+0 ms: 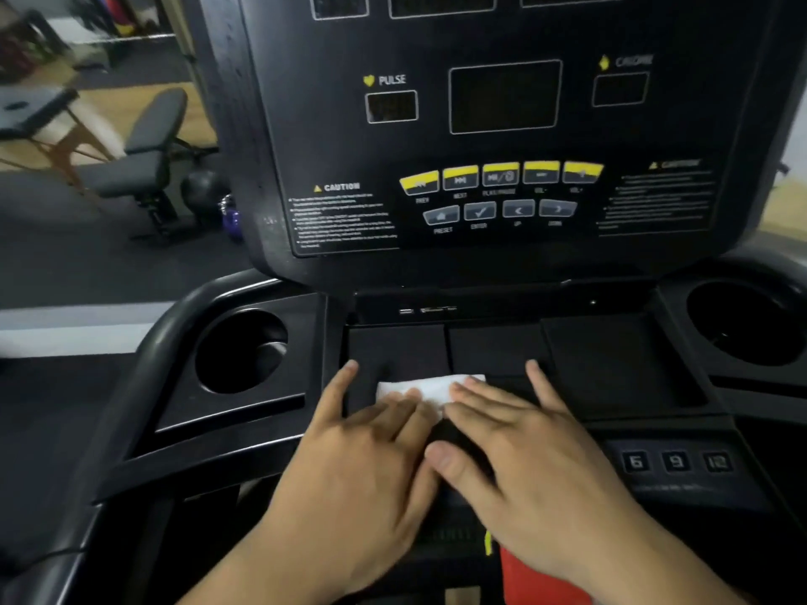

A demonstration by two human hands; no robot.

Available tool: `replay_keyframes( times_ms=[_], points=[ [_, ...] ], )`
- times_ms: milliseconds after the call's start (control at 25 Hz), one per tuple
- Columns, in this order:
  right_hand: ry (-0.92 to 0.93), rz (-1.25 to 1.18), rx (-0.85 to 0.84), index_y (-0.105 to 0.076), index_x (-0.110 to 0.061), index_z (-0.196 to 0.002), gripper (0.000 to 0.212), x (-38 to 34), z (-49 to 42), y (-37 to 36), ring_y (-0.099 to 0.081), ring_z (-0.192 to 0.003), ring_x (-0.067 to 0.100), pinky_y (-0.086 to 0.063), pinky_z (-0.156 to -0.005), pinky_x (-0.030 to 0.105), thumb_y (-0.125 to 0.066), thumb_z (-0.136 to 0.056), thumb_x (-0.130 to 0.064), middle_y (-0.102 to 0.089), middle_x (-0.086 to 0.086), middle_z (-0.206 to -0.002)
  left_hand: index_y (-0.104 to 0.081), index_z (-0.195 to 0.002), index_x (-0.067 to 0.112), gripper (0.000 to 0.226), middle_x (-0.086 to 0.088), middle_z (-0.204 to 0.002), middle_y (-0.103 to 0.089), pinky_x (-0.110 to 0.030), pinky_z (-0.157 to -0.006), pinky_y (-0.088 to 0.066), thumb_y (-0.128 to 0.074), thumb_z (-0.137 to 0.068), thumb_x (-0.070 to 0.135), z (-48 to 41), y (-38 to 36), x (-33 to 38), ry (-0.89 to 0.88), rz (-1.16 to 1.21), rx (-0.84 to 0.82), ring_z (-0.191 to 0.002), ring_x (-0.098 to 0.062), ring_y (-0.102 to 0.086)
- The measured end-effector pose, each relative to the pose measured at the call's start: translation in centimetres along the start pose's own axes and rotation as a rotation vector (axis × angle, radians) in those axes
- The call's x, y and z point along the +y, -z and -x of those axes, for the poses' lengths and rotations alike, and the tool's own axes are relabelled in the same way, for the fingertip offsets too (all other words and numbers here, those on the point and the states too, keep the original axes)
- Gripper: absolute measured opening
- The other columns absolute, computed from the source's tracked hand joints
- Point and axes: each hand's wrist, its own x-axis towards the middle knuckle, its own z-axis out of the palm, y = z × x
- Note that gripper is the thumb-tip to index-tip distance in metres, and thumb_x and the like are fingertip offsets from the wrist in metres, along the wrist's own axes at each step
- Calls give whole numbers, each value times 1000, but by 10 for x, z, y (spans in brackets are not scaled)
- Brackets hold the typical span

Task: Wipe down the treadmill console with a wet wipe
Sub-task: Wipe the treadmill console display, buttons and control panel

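White wipe (430,388) lies half hidden under your flat, spread left hand (371,456) and right hand (537,456), pressed on the console tray (611,364) between two cup holders (242,349).

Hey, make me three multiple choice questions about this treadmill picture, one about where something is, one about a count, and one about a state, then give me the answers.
1. Where does the white wet wipe lie?
A. In the round cup holder on the left
B. On the flat black tray below the upright button panel
C. On the dark PULSE display

2. How many yellow-topped buttons are in the upper button row?
A. Three
B. Five
C. Seven

3. How are the hands placed?
A. Both flat, fingers on the wipe
B. Both lifted clear of the console
C. One gripping the side rail

Answers:
1 B, the wipe rests on the flat black tray.
2 B, five show from PREV to VOL+.
3 A, the left hand and right hand lie spread, fingertips covering the wipe's near edge.
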Motion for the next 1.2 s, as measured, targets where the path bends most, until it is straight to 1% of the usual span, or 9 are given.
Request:
replay_keyframes(
  times_ms=[120,240,360,440,600,680,840,920,1200],
  points=[
    [69,3,-135,-14,-33,-154,93,-21,-12,5,13,-142,-9,13,-119,42,14,-75,-75,0,-22,-160,-62,-131,14,52,-7,-122,-70,-57,-108,-25,-33,-98,42,19,3,-18,38,-63,-24,-109,-17,-68],
    [81,45,-133,-19,-38,-152,87,-26,-27,9,12,-143,-8,5,-120,43,11,-78,-71,0,-25,-159,-61,-133,13,66,-9,-132,-64,-61,-111,-27,-14,-104,49,14,1,-33,59,-73,-106,-122,-19,-61],
    [95,109,-68,-20,-43,-150,90,-9,-48,9,12,-143,-9,-10,-117,39,18,-74,-75,-1,-27,-159,-40,-150,21,77,-3,-157,-37,-59,-119,-12,0,-96,61,-13,6,-50,121,-2,-179,-147,-12,-28],
    [109,143,-66,-17,-45,-150,92,2,-51,10,13,-142,-9,-11,-115,37,22,-73,-76,1,-26,-159,-26,-155,28,80,4,-164,-19,-54,-121,0,5,-90,64,-17,3,-56,112,62,-197,-151,-7,-8],
    [150,131,-169,-14,-45,-151,98,5,-25,8,23,-137,-14,9,-120,38,28,-68,-78,6,-30,-156,-41,-148,29,68,0,-157,-37,-58,-120,-13,-7,-99,62,10,3,-49,26,51,-184,-147,-13,-29],
    [141,120,-165,-16,-43,-151,99,4,-27,10,20,-138,-14,10,-120,39,27,-69,-79,3,-29,-157,-49,-143,27,66,-3,-150,-48,-61,-116,-21,-11,-101,61,3,1,-51,15,9,-164,-141,-16,-41],
    [99,128,-85,-14,-38,-153,85,0,-53,13,16,-142,-8,2,-121,40,13,-81,-74,5,-24,-159,-32,-153,28,78,-2,-160,-31,-55,-121,-5,3,-94,66,-26,-1,-57,90,-5,-175,-148,-15,-25],
    [106,125,-91,-11,-38,-153,83,3,-48,10,18,-142,-8,2,-121,40,12,-81,-73,7,-24,-159,-32,-153,29,77,0,-161,-28,-54,-121,-4,2,-95,66,-21,-1,-55,86,32,-165,-149,-13,-22],
    [106,87,-83,-26,-44,-148,83,29,-3,10,14,-136,-20,16,-118,42,14,-83,-76,-9,-32,-153,-60,-134,22,65,-4,-136,-62,-51,-113,-18,-21,-102,62,-13,-2,-13,-71,78,-57,-129,-18,-55]
  ],
)
